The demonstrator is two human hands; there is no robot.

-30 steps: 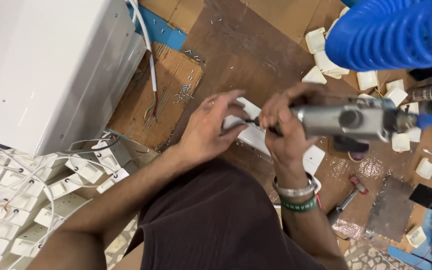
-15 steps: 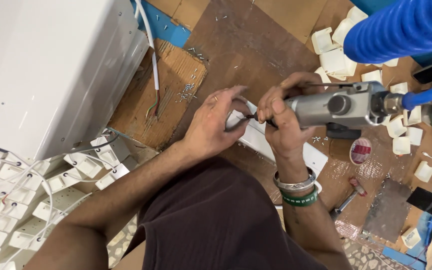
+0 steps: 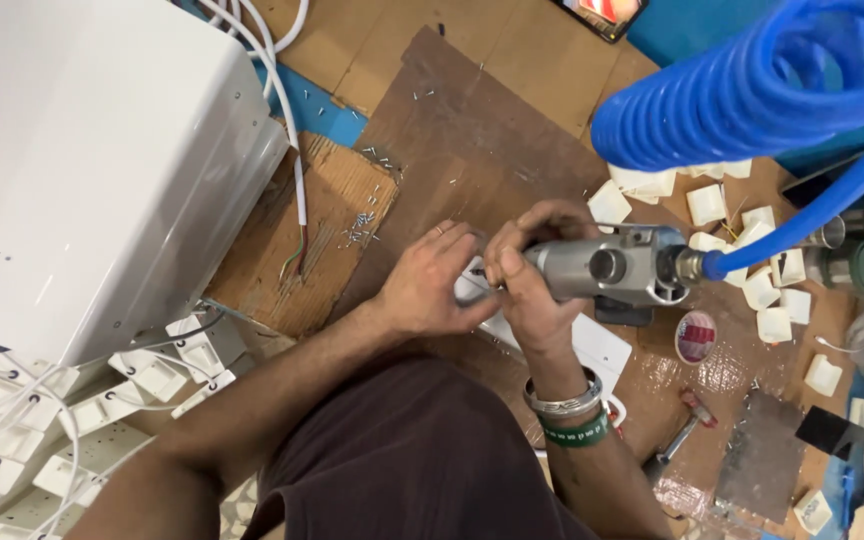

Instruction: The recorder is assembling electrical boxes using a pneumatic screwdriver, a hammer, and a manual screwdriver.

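Right hand (image 3: pixel 530 292) grips grey air screwdriver (image 3: pixel 607 268); left hand (image 3: pixel 434 285) clasps white part (image 3: pixel 472 283).

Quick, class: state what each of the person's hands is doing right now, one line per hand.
Left hand: closed on the white plastic part, pressing it down on the board.
Right hand: closed around the grey pneumatic screwdriver.

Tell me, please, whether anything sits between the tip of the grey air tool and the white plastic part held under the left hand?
Nothing visible does. The right hand grips the grey air tool, its tip pointing at the white plastic part, which the left hand steadies. The contact spot itself is hidden behind the fingers, so I cannot tell whether they touch.
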